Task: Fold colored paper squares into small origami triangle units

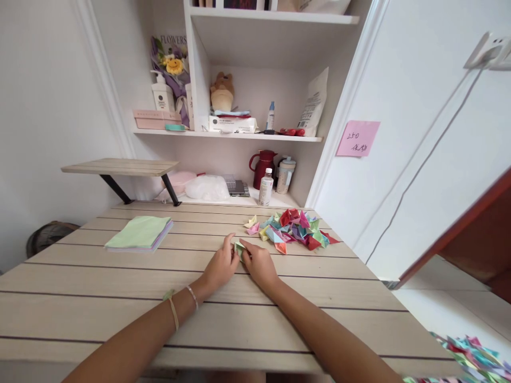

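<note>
Between my two hands, just above the middle of the table, is a small piece of folded light green paper. My left hand pinches its left side, with the index finger raised and bent. On the other side, my right hand has its fingers closed on the same paper. The fingers cover much of it, so its exact shape is hidden. Beyond my right hand lies a heap of colourful folded paper boats. To the left rests a stack of square paper sheets, light green on top.
A small raised wooden stand occupies the table's back left. Behind the table, shelves hold a clear bottle, a red jug and a tumbler. More folded paper lies on the floor at lower right.
</note>
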Motion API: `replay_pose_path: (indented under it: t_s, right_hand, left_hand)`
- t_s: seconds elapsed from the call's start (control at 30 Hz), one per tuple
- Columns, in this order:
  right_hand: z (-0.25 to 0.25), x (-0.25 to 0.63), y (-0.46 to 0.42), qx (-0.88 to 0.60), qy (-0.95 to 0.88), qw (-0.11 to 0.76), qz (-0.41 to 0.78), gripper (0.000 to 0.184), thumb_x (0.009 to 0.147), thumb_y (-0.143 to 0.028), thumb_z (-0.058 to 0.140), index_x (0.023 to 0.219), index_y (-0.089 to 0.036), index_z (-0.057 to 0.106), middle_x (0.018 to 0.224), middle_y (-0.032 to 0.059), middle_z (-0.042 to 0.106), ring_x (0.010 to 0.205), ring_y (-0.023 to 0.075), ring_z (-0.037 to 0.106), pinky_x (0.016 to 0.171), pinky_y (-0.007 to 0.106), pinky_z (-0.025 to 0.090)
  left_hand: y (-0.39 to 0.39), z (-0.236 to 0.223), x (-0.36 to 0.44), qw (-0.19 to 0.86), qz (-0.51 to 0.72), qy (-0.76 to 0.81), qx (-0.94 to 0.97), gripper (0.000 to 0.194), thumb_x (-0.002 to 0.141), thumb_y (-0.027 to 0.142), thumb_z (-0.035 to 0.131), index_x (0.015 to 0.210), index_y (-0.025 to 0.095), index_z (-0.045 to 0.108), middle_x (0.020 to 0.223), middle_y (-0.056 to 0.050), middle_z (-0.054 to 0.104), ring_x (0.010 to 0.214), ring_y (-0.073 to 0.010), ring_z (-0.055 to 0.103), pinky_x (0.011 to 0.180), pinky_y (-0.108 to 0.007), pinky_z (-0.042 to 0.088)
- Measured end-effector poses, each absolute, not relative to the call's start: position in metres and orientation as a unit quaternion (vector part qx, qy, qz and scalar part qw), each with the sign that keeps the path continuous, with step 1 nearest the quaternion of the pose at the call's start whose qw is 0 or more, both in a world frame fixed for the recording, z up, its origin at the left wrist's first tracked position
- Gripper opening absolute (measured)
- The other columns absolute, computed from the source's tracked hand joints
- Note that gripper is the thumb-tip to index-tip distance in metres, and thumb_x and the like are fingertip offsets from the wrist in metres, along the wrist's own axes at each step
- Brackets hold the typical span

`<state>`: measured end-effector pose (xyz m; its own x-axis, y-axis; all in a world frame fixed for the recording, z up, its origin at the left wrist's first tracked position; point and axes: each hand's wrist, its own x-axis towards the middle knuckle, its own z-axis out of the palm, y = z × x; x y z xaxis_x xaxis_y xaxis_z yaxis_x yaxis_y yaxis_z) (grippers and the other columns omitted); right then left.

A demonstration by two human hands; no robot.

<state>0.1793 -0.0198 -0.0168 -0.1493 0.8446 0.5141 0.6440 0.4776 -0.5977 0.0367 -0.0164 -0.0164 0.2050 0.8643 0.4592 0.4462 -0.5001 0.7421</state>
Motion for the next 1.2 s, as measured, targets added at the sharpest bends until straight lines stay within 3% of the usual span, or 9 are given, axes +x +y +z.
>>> replay_pose_path:
  t_s: [0.1,0.2,0.37,0.53,0.73,0.9,1.03,1.2]
  right_hand:
    - [-0.021,0.180,-0.015,-0.495,-0.719,0.459,0.166,0.039,0.075,-0.015,0.043,0.111,-0.020,0.059,0.087,0.0059,0.068,0.069,0.0168,0.062,0.069,0.028,0.048]
    - [-0.023,0.183,-0.007,-0.469,-0.670,0.492,0.299,0.036,0.075,-0.021,0.043,0.106,-0.018,0.062,0.079,0.0045,0.069,0.055,0.0156,0.060,0.056,0.029,0.050]
    - [-0.024,0.185,0.002,-0.407,-0.601,0.522,0.448,0.037,0.069,-0.027,0.052,0.104,-0.021,0.063,0.084,0.0028,0.068,0.068,0.0186,0.061,0.058,0.032,0.054]
    - [-0.023,0.187,0.002,-0.423,-0.615,0.511,0.427,0.036,0.068,-0.029,0.054,0.102,-0.020,0.064,0.079,0.0028,0.068,0.063,0.0163,0.059,0.055,0.029,0.052]
    - [-0.023,0.191,0.003,-0.408,-0.656,0.482,0.414,0.041,0.074,-0.042,0.052,0.104,-0.017,0.062,0.056,-0.0016,0.059,0.047,0.0106,0.050,0.050,0.023,0.044]
    - [-0.022,0.191,0.003,-0.397,-0.696,0.482,0.355,0.043,0.080,-0.050,0.040,0.078,-0.017,0.067,0.050,-0.0011,0.053,0.043,0.0094,0.045,0.043,0.021,0.038]
    - [-0.022,0.192,0.003,-0.422,-0.667,0.508,0.345,0.039,0.077,-0.050,0.045,0.069,-0.017,0.066,0.047,-0.0008,0.054,0.041,0.0107,0.047,0.044,0.023,0.040]
    - [-0.023,0.192,0.003,-0.434,-0.575,0.555,0.416,0.038,0.069,-0.052,0.055,0.080,-0.016,0.064,0.053,0.0012,0.060,0.045,0.0158,0.056,0.045,0.027,0.047]
  left_hand:
    - [-0.010,-0.019,0.035,0.278,0.478,0.444,0.705,0.038,0.077,0.016,0.045,0.114,0.016,0.038,0.074,-0.003,0.060,0.067,-0.0147,0.059,0.064,-0.028,0.046]
    - [-0.002,-0.020,0.034,0.361,0.515,0.412,0.659,0.025,0.074,0.022,0.052,0.097,0.017,0.046,0.073,-0.002,0.059,0.065,-0.0131,0.060,0.062,-0.025,0.047]
    - [0.006,-0.018,0.031,0.462,0.509,0.397,0.608,0.027,0.065,0.030,0.064,0.086,0.014,0.058,0.071,-0.002,0.061,0.063,-0.0140,0.061,0.058,-0.025,0.050]
    - [0.009,-0.017,0.025,0.526,0.491,0.378,0.582,0.039,0.055,0.029,0.073,0.089,0.011,0.065,0.082,-0.008,0.067,0.071,-0.0174,0.062,0.068,-0.031,0.051]
    - [0.014,-0.017,0.018,0.566,0.502,0.385,0.528,0.036,0.059,0.034,0.070,0.085,0.009,0.067,0.077,-0.009,0.068,0.066,-0.0154,0.062,0.068,-0.032,0.052]
    - [0.016,-0.019,0.019,0.557,0.513,0.394,0.521,0.035,0.061,0.035,0.070,0.084,0.010,0.065,0.070,-0.006,0.067,0.059,-0.0134,0.061,0.061,-0.028,0.053]
    - [0.016,-0.019,0.021,0.567,0.488,0.389,0.538,0.035,0.063,0.037,0.068,0.085,0.010,0.064,0.068,-0.006,0.067,0.059,-0.0139,0.062,0.058,-0.027,0.052]
    - [0.014,-0.016,0.024,0.563,0.483,0.389,0.547,0.035,0.065,0.039,0.066,0.085,0.011,0.062,0.068,-0.007,0.067,0.062,-0.0151,0.063,0.061,-0.028,0.053]
